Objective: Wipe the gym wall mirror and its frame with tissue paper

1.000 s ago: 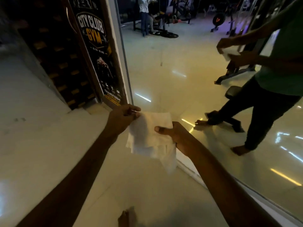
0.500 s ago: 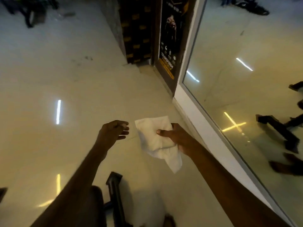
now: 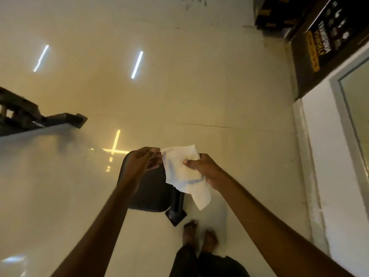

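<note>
Tissue paper (image 3: 185, 172) preparation: right hand (image 3: 205, 170) grips it, left hand (image 3: 143, 159) pinches its corner; next, reaching the mirror (image 3: 357, 108).

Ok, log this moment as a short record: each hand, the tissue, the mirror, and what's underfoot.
right hand: grips the tissue paper, thumb on top
left hand: fingertips at the tissue's upper left corner; contact looks likely
tissue paper: white, crumpled, one corner hanging down
mirror: far right edge of view, pale frame beside it; not touched
poster: dark, yellow lettering, left of the frame
floor: glossy, reflects light strips
below hands: dark padded seat, bare feet
</note>
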The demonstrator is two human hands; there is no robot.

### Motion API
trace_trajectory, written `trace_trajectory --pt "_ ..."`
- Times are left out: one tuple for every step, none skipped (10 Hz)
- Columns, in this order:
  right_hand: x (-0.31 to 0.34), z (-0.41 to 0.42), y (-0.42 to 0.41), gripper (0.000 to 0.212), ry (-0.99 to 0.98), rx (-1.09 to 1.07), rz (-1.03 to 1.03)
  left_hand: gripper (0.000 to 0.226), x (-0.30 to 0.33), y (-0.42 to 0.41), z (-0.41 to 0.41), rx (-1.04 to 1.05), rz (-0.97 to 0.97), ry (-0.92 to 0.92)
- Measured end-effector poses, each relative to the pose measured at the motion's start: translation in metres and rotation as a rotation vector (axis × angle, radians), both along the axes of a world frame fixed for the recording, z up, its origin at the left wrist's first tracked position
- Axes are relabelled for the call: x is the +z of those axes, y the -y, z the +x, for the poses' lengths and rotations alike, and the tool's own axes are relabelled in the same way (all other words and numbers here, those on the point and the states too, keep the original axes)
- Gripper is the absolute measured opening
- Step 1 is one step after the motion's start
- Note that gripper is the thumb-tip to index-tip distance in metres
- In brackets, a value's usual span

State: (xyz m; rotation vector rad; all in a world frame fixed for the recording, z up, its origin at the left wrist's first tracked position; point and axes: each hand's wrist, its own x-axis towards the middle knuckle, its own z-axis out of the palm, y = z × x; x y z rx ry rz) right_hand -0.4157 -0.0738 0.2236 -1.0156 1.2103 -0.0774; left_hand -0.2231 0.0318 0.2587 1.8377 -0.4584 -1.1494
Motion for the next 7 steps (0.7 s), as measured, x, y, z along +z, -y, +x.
trace_trajectory --pt "-0.043 0.042 -0.026 0.027 -0.018 0.004 0.102 0.019 -0.036 -0.036 0.019 0.128 0.039 -0.021" --pt "-0.104 0.088 -0.047 0.032 -0.026 0.031 0.167 0.017 -0.092 -0.069 0.04 0.239 0.078 0.003" --pt "-0.169 0.129 -0.063 0.049 -0.047 0.077 0.198 0.017 -0.143 -0.094 0.058 0.351 0.103 0.01" --pt "-0.231 0.158 -0.076 0.057 -0.043 0.063 0.263 0.022 -0.191 -0.112 0.076 0.398 0.13 0.018" --pt "-0.271 0.161 -0.084 0.056 -0.104 0.036 0.255 0.025 -0.225 -0.123 0.083 0.393 0.167 0.035" --pt "-0.29 0.152 -0.089 0.042 -0.124 -0.001 0.177 0.029 -0.246 -0.13 0.082 0.379 0.202 0.046" --pt "-0.278 0.137 -0.092 0.029 -0.162 -0.016 0.096 0.029 -0.242 -0.127 0.071 0.294 0.226 0.058"
